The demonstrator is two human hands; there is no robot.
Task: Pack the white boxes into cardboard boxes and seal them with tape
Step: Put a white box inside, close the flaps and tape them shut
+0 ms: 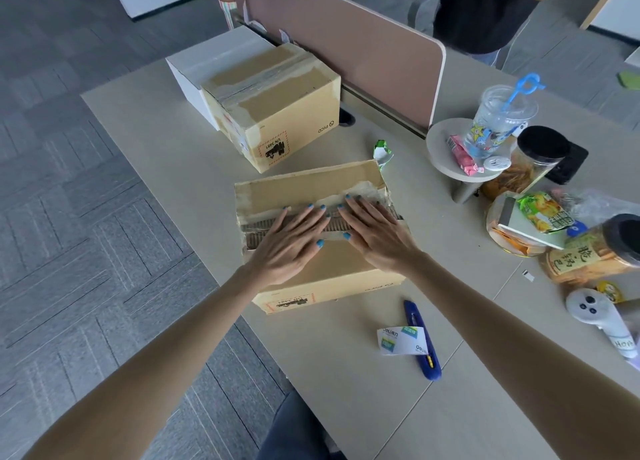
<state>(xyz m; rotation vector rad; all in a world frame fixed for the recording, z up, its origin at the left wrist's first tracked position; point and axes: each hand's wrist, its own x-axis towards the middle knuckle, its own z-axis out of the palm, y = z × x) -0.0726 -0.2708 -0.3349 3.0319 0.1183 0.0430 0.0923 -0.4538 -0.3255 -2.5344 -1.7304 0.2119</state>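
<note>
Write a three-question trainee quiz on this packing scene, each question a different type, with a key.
1. True or false: the left hand and right hand both press flat on top of the near cardboard box.
2. The blue utility knife lies: A) in the left hand; B) on the desk; C) on the near cardboard box.
3. Fill in: the far cardboard box is already sealed with ____.
Key: 1 true; 2 B; 3 tape.
</note>
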